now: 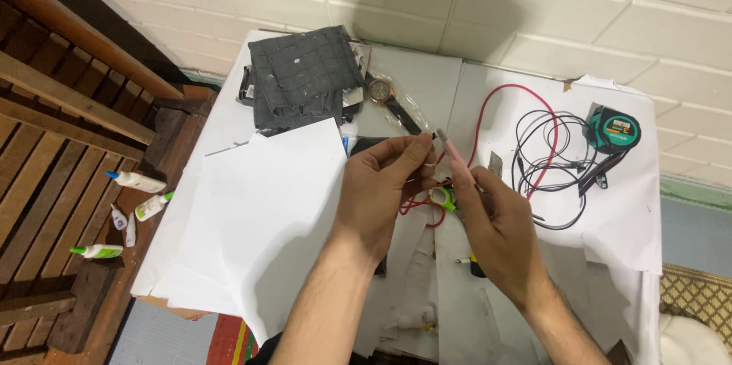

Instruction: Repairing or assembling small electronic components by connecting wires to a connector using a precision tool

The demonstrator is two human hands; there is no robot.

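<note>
I see my left hand (pixel 381 190) raised over the white paper-covered desk (pixel 252 235), its fingers pinched together on the upper end of a thin pink rod-shaped tool with a grey tip (pixel 455 158). My right hand (pixel 496 224) is closed around the lower part of the same tool, so both hands clamp it between them, above the middle of the desk. A thin red wire (pixel 488 110) loops from under my hands toward the back of the desk. Just under my fingers sits a small green-and-white round object (pixel 442 197); I cannot tell what it is. To the right lie coiled black cables (pixel 560 174) and a green-and-black tape measure (pixel 614 129). Behind my hands are a folded grey checked cloth (pixel 305 75) and a round wristwatch (pixel 379 91).
</note>
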